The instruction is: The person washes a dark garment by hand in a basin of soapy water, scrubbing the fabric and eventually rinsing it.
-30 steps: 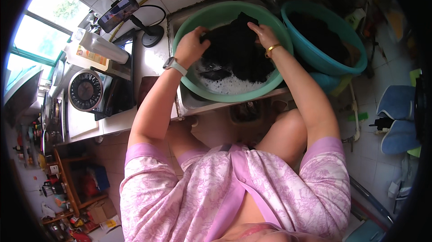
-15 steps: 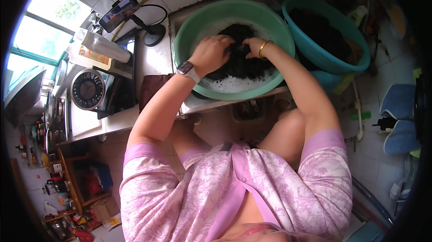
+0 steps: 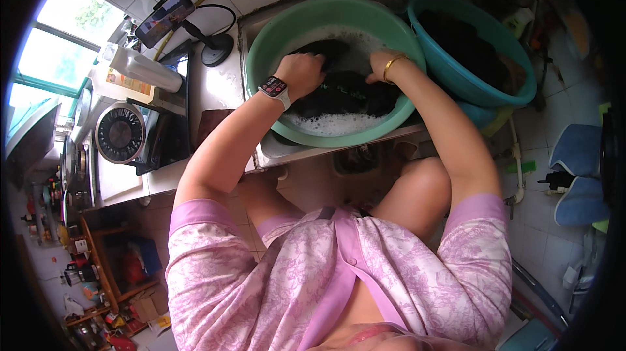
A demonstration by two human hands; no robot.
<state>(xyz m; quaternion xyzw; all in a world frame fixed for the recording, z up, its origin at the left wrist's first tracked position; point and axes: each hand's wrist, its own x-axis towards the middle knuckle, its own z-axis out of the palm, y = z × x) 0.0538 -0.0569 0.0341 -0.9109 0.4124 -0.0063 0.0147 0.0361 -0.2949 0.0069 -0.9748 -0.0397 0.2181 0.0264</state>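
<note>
A wide green basin [image 3: 329, 137] holds foamy water and a soaked black garment [image 3: 345, 95] with a few small green marks on it. At the left of the basin my left hand [image 3: 302, 73], a smartwatch on its wrist, is closed on the dark cloth, knuckles up. My right hand [image 3: 386, 66], with a gold bangle at the wrist, is curled near the right wall, thumb toward the cloth. It seems to grip the garment's upper right part; its fingertips are partly hidden. The wet fabric lies spread between the two hands, with white suds [image 3: 336, 122] along the near side.
Right of the green basin, a turquoise basin [image 3: 521, 98] stands tilted with dark cloth [image 3: 466, 51] inside. To the left, a phone [image 3: 165, 18] sits on a black stand [image 3: 217, 49] on the counter, near a white jug [image 3: 147, 69] and a round black-ringed appliance [image 3: 120, 132].
My hands have moved apart, the left slightly left and the right slightly right. The bunched garment now lies flatter, showing its green marks, with more sudsy water visible behind it.
</note>
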